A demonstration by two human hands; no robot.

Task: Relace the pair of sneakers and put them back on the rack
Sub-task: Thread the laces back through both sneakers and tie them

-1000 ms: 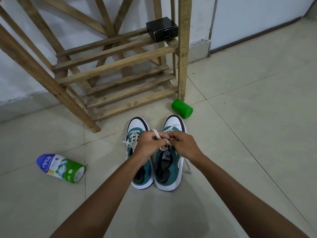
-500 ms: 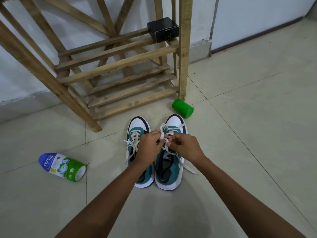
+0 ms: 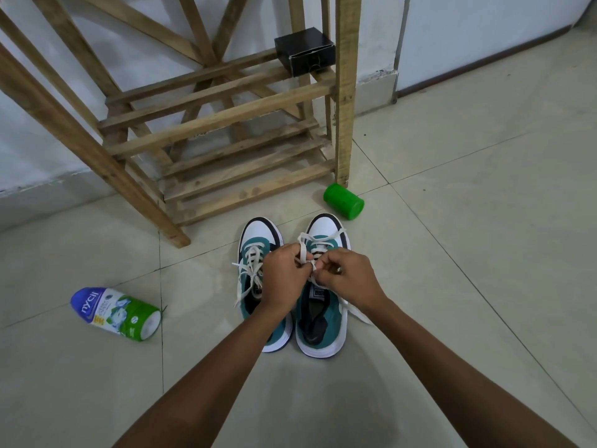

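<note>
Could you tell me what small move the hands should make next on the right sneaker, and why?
Probably pull the loops apart to snug the bow: the left hand and right hand both pinch the white lace over the right sneaker, and its loops look slack.

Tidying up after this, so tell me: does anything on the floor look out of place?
Yes. A Nycil powder bottle lies on its side left of the sneakers, and a green canister lies tipped over by the wooden rack's post.
</note>
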